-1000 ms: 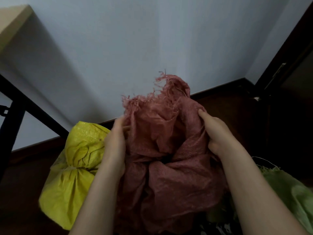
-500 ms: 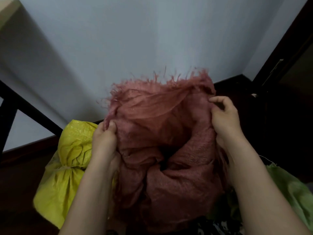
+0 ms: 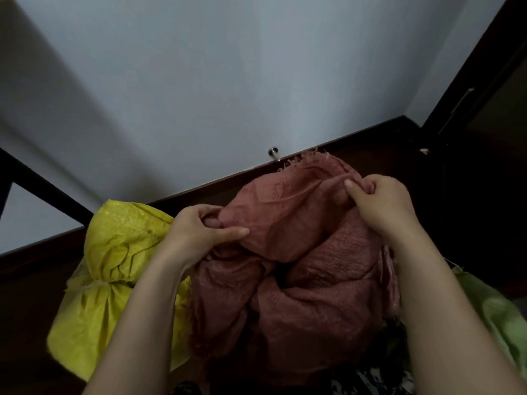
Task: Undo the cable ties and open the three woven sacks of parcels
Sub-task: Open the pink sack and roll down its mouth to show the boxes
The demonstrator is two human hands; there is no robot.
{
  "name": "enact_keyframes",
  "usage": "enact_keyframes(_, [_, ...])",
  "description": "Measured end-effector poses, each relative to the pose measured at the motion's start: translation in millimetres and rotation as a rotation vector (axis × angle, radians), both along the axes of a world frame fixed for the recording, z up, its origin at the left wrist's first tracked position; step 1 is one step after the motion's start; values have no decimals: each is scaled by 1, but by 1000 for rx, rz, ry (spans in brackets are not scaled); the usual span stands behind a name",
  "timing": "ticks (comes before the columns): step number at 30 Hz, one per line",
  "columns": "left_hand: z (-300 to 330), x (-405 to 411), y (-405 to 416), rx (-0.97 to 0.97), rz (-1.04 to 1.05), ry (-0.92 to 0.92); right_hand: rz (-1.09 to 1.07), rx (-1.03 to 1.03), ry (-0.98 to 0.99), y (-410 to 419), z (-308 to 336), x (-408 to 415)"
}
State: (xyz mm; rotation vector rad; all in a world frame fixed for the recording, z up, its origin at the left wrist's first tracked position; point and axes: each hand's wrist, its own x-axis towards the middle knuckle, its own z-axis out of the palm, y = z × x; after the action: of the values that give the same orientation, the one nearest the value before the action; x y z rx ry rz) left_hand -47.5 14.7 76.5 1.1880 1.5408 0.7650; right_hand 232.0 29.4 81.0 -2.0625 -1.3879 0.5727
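A red woven sack (image 3: 308, 297) stands in the middle on the dark floor, its frayed mouth loose and folded down toward the wall. My left hand (image 3: 199, 232) pinches the sack's rim on the left side. My right hand (image 3: 382, 203) grips the rim on the right side. A yellow woven sack (image 3: 114, 269) lies to the left, its neck still cinched by a pale tie (image 3: 94, 286). A green woven sack (image 3: 502, 317) shows at the right edge, partly hidden by my right forearm.
A pale wall with a dark skirting board runs behind the sacks, with a metal door stop (image 3: 273, 153) on it. A black table leg (image 3: 42, 186) slants at the left. A dark door (image 3: 484, 104) stands at the right.
Both hands have pulled the red sack's mouth apart and folded its rim down and away; the raised frayed top has dropped low toward the skirting.
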Motion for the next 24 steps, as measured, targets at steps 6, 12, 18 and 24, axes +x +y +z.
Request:
enact_keyframes(6, [-9, -6, 7, 71, 263, -117, -185, 98, 224, 8, -9, 2])
enact_keyframes(12, [-7, 11, 12, -40, 375, -500, -366, 96, 415, 12, -19, 6])
enact_keyframes(18, [-5, 23, 16, -137, 387, -538, -93, -81, -51, 5, -23, 8])
enact_keyframes(24, [7, 38, 10, -126, 202, -520, 560, -120, 241, 1, -12, -26])
